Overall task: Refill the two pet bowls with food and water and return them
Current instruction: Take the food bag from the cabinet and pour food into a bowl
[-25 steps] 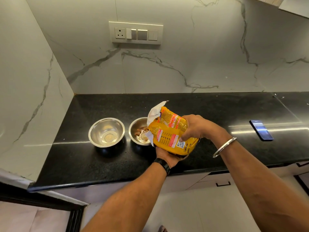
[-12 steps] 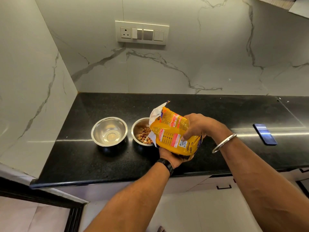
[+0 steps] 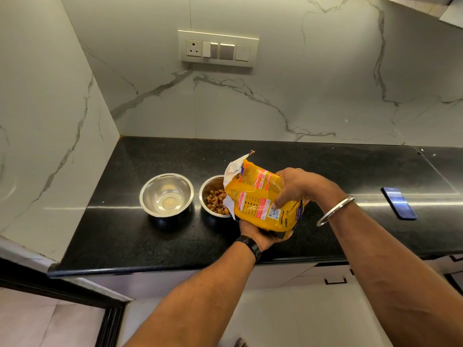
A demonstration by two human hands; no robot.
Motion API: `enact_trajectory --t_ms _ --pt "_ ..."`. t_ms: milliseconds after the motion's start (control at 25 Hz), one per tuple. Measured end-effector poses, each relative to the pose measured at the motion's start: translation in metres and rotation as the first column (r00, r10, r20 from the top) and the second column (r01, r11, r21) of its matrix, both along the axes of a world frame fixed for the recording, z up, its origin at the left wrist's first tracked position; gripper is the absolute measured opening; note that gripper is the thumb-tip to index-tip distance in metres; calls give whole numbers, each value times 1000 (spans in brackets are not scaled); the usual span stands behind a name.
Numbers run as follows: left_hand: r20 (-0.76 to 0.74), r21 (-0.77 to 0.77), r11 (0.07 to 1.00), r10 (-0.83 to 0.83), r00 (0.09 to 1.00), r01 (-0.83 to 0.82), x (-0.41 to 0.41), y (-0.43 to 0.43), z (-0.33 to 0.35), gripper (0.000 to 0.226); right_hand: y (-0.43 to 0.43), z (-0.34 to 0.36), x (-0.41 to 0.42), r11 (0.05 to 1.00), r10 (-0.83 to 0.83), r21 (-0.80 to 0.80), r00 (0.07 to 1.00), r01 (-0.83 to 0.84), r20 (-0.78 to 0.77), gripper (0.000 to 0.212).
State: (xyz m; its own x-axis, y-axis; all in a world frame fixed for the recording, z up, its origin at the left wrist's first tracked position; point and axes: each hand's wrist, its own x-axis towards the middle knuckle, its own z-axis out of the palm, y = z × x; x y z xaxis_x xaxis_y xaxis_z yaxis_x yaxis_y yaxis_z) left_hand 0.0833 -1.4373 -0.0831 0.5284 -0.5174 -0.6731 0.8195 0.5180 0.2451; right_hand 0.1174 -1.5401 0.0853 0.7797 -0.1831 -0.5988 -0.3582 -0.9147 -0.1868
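Bowls of shiny steel are standing just beside each other on the black table (image 3: 150, 241), toward its left end, with a narrow gap between them. The left bowl (image 3: 166, 195) is showing only its bright round bottom. The right bowl (image 3: 209, 189) is carrying a heap of brown kibble (image 3: 216, 202), and its right part is hiding behind the yellow food bag (image 3: 260, 204). This bag is lying tilted over the right bowl, its torn white mouth pointing left and down toward the kibble. The left hand (image 3: 260, 232), wearing a black watch (image 3: 250, 245), is supporting the bag from below on the near side, its grip curling around the bag's lower end. The right hand (image 3: 298, 186), wearing a metal bangle (image 3: 334, 210), is grasping the bag from above, its fingers (image 3: 281, 202) pressing on the printed face. Further right, a dark blue phone (image 3: 398, 202) is lying flat on the table, well apart from the bag. On the far marble wall, above the bowls, a switch panel (image 3: 218, 48) is sitting.
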Motion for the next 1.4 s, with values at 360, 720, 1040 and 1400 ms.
enact_trajectory --t_ms 360,720,1040,1400 --pt "-13 9 999 -35 999 35 -1 2 2 92 -1 1 -5 999 -43 26 999 44 -8 80" --pt "-46 2 999 -53 998 54 -2 3 2 93 -5 -1 -6 998 -45 36 999 46 -10 80" --pt "-75 -24 998 -65 995 64 -2 5 4 95 -5 -3 0 996 -81 46 996 83 -35 78" --pt "-92 -5 999 -55 994 54 1 7 4 94 -4 -5 2 994 -92 57 995 94 -35 76"
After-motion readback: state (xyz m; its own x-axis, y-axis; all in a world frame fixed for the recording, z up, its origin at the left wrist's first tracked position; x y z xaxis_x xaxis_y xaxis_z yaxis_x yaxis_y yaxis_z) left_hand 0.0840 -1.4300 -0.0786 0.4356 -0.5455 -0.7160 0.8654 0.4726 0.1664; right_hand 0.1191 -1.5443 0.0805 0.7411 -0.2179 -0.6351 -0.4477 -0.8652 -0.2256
